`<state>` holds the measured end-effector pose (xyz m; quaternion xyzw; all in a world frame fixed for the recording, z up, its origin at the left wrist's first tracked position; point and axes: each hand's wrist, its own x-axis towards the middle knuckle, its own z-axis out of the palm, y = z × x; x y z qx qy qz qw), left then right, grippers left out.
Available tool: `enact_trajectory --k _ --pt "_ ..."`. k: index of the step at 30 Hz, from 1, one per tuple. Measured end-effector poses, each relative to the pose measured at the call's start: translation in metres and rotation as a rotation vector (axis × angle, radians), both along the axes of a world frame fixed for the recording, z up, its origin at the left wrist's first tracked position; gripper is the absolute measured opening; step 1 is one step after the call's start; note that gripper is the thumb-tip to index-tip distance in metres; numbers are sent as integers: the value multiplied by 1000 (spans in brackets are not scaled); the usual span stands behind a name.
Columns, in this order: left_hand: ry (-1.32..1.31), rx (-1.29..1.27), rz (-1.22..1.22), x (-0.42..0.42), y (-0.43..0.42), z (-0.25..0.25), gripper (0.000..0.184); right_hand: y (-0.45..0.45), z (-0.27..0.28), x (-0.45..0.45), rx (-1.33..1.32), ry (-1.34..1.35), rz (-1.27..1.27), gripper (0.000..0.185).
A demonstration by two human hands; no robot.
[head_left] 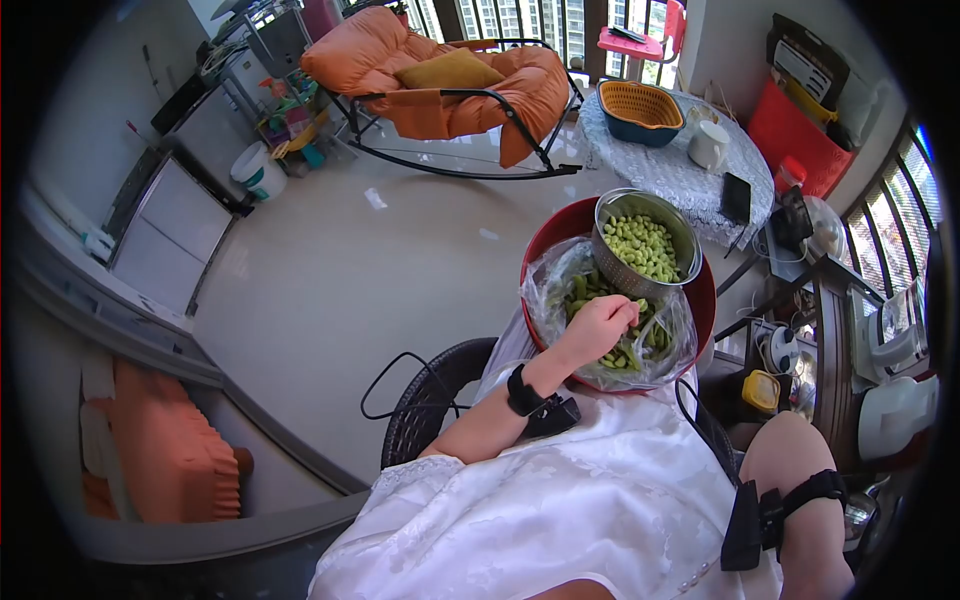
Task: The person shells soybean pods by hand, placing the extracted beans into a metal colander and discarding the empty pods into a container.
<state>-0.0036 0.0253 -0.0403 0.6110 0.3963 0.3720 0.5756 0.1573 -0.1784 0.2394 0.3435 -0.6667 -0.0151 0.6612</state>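
Note:
My left hand (pixel 600 328) reaches over a red basin (pixel 534 240) on my lap, fingers pinched together. A small light-green bit, apparently a bean pod, shows at the fingertips. Under the hand, green bean pods (pixel 655 342) lie in a clear plastic bag (pixel 548 285) that lines the basin. A metal colander (pixel 632 272) full of shelled green beans (pixel 640 245) rests tilted at the basin's far right. Off to the right, beside my white dress, is my right hand (pixel 790 448) with a black strap; its fingers are hidden.
Ahead right, a lace-covered round table (pixel 655 165) bears an orange-and-blue basket (pixel 640 108), a white mug (pixel 709 146) and a phone (pixel 736 198). An orange rocking chair (pixel 450 100) stands ahead. A cluttered shelf (pixel 832 345) is close on my right; a white bucket (pixel 258 172) stands left.

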Motion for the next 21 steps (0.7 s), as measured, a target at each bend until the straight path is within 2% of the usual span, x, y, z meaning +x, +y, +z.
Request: enact_trajectory --k 5,8,11,12,14,16,17,19,21 --pt "1 17 3 0 1 -1 27 -13 2 8 145 -8 188 32" --pt "-4 5 -3 1 0 1 27 -14 2 7 102 85 95 29" --pt "-24 4 -8 -1 0 3 27 -8 -7 15 -42 1 -58 27" --pt "-43 17 -16 -1 -1 4 27 -28 -11 46 -36 -92 93 27" --pt "-39 10 -11 0 0 1 27 -17 -11 45 -68 -190 214 29" --pt "-25 6 27 1 0 3 32 13 -44 50 -141 229 134 13" --pt "-49 -6 32 0 -1 8 30 31 -48 38 -382 180 52 13" --pt "-105 7 42 0 -4 14 28 68 -57 14 -845 -2 -149 26" --pt "-134 12 27 -1 -4 16 26 101 -90 12 -1278 -248 -293 20"
